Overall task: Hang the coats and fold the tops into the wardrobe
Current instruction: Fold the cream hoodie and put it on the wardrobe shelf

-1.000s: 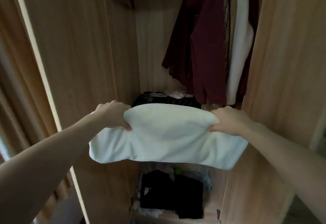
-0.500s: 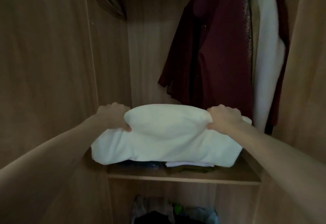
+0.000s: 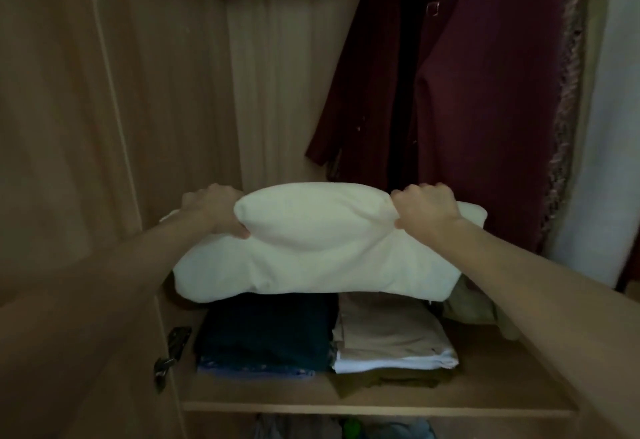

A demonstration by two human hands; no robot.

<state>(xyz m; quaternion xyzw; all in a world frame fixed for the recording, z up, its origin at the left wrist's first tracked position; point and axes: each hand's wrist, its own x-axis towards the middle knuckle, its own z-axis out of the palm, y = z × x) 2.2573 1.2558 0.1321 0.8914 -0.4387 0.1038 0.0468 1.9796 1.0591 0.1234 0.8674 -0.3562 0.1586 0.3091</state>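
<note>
A folded white top (image 3: 322, 251) hangs between my hands inside the wardrobe, just above the folded piles on the shelf (image 3: 377, 404). My left hand (image 3: 214, 208) grips its left end and my right hand (image 3: 426, 208) grips its right end, fingers curled into the cloth. Below it lie a dark blue folded pile (image 3: 266, 334) and a beige and white folded pile (image 3: 391, 338). A dark red coat (image 3: 467, 92) hangs at the back right.
A white garment (image 3: 602, 127) hangs to the right of the red coat. The wardrobe's left wall (image 3: 104, 127) carries a metal hinge (image 3: 173, 352). More clothes (image 3: 346, 428) lie in the compartment under the shelf.
Both hands have carried the white top forward and into the wardrobe, over the folded piles. The view has closed in on the shelf.
</note>
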